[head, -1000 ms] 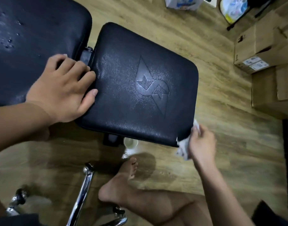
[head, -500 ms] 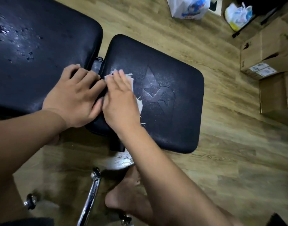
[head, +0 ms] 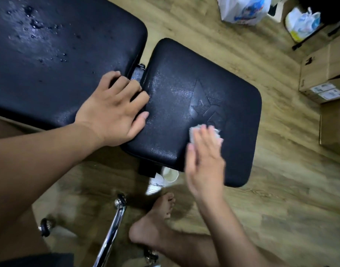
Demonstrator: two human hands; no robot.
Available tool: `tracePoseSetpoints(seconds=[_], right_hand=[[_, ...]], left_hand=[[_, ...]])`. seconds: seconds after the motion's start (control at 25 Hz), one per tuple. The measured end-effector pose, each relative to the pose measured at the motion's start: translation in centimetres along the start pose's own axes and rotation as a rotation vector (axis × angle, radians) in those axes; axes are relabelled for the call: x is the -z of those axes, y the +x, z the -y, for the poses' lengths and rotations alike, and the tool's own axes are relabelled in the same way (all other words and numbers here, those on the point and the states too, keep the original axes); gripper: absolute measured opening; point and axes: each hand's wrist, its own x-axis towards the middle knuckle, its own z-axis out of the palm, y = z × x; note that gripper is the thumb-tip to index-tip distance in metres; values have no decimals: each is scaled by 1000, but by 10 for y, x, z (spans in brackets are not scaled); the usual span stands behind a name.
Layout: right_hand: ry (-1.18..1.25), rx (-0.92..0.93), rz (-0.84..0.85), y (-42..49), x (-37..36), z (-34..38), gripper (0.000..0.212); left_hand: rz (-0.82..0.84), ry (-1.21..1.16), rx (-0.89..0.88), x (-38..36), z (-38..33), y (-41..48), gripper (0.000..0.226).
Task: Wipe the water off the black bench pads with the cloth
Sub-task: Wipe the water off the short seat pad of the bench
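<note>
Cloth (head: 193,132), one, lies under flat right grip (head: 205,162) on smaller pad (head: 184,83); slack empty left grip (head: 111,110) touches larger pad (head: 59,64).

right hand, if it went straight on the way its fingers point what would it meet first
The right hand, pressing the cloth flat on the smaller pad, points away from the person. First in line is the embossed star logo just beyond the cloth; past that the pad looks free.

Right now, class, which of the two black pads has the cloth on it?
The smaller pad with the embossed logo: the right hand presses the cloth flat on it. The larger pad, upper left, carries water drops, no cloth.
</note>
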Motion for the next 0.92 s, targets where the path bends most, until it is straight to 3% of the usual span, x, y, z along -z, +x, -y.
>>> tracePoseSetpoints(seconds=[0.2, 0.44, 0.64, 0.76, 0.92], right_hand=[[3, 119, 158, 102, -45, 89, 46], [-236, 222, 120, 178, -44, 70, 41], [-216, -111, 0, 184, 4, -37, 41], [-118, -234, -92, 146, 36, -91, 50], [11, -583, -181, 70, 42, -119, 44]], left_hand=[[17, -20, 25, 2, -1, 0, 44], [15, -6, 19, -1, -1, -2, 46], [33, -8, 15, -1, 0, 0, 46], [36, -13, 14, 0, 0, 0, 46], [63, -9, 12, 3, -1, 0, 46]])
